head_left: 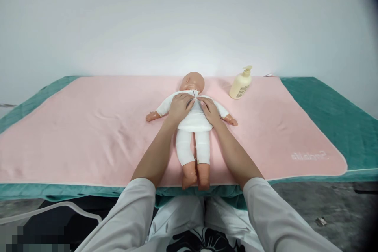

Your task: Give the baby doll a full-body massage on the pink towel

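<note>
A baby doll (193,120) in white clothing lies on a pink mat (103,138), its head toward the wall and its bare feet at the near edge. The head is turned to the left and both arms are spread out. My left hand (180,106) rests flat on the left side of the doll's upper torso, fingers stretched toward its neck. On the right side of the torso lies my right hand (209,109), also with its fingers extended. Between the two hands a strip of white cloth shows. Neither hand grips anything.
A cream pump bottle (240,84) leans to the right beyond the doll's arm. Beneath the mat, a green cover (333,114) spreads over the table. A white wall (147,19) rises behind. A pale hose (59,205) curves below the table at the left.
</note>
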### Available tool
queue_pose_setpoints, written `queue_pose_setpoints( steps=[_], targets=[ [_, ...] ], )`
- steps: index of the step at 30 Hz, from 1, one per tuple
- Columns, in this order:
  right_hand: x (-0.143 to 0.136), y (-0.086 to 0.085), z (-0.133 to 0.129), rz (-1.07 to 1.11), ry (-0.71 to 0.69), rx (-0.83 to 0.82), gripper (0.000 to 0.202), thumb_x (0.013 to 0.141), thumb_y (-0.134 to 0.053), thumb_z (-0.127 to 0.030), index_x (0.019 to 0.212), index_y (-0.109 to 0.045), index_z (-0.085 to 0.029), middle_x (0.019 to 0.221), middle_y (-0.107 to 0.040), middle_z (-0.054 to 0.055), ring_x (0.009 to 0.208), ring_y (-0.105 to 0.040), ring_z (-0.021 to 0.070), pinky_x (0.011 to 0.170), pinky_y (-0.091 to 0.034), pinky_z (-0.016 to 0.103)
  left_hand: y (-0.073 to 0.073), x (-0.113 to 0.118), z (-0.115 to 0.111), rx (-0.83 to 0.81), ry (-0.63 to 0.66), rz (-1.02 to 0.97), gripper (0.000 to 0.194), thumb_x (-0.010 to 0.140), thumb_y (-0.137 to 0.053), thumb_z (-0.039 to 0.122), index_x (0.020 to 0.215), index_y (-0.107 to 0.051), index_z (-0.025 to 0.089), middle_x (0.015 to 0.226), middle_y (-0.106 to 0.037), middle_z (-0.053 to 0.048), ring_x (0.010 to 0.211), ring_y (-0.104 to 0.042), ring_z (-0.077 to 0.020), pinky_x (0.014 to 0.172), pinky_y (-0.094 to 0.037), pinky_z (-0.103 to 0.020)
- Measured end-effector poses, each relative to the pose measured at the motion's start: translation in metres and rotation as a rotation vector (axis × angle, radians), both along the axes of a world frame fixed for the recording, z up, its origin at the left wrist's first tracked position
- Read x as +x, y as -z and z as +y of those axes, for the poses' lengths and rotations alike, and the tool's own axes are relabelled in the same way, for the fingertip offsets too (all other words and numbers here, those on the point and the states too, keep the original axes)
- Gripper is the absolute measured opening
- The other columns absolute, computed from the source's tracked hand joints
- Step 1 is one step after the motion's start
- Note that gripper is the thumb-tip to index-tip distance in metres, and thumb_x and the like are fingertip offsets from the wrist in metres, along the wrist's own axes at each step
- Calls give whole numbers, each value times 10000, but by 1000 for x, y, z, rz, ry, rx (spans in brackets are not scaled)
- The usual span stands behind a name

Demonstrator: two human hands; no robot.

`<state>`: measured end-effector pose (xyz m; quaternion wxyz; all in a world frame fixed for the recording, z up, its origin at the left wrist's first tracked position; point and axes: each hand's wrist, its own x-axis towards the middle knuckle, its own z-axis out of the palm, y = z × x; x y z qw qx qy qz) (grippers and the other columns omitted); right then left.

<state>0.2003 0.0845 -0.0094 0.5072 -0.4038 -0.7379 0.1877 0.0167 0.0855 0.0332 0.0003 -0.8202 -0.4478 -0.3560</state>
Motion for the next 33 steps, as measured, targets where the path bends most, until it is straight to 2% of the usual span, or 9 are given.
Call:
queue_pose_setpoints(
  steps=[9, 16, 21, 26, 30, 33],
  targets=[
    [1, -3, 1, -59, -1, -55, 638, 975, -303, -662, 1192, -695, -209, 1237, -712, 104, 1214, -617, 243, 1119, -443, 449, 2, 0, 2, -12, 8, -27, 302, 972, -481, 308, 1050, -737, 169, 1103, -747, -87, 1097, -647, -281, 1016, -458, -455],
    [4, -1, -6, -21, -36, -41, 567, 983, -348, -626, 1258, -660, -241, 1331, -664, 82, 1296, -566, 226, 1178, -400, 453, 6, -7, 1, 26, 60, -85, 290, 960, -505, 295, 1079, -729, 153, 1136, -740, -98, 1128, -653, -272, 1041, -466, -454],
    [9, -1, -20, 54, 28, 49, 507, 986, -378, -597, 1245, -664, -268, 1372, -622, 79, 1327, -526, 234, 1180, -391, 480, 6, -17, -12, 107, 46, -199, 275, 983, -492, 312, 1035, -731, 189, 1158, -731, -86, 1141, -643, -238, 1039, -473, -440],
    [11, -4, -41, 132, 102, 148, 446, 998, -391, -538, 1170, -694, -259, 1206, -651, 94, 1194, -574, 250, 1088, -446, 477, 3, -17, -31, 182, 31, -304, 296, 998, -489, 354, 957, -743, 208, 1071, -738, -75, 1045, -640, -223, 968, -498, -423],
    [12, -1, -63, 167, 109, 143, 416, 1001, -399, -505, 1114, -713, -257, 1105, -641, 90, 1084, -598, 242, 1007, -481, 463, 5, -13, -53, 169, 131, -344, 339, 1014, -469, 391, 908, -733, 207, 969, -739, -64, 966, -638, -213, 915, -500, -414],
    [11, 2, -78, 142, 69, 155, 397, 1003, -410, -475, 1066, -729, -247, 1046, -643, 85, 1025, -606, 230, 963, -491, 447, 9, -14, -67, 143, 196, -345, 352, 1006, -480, 410, 857, -726, 206, 913, -733, -57, 909, -644, -202, 932, -492, -425]
  ],
)
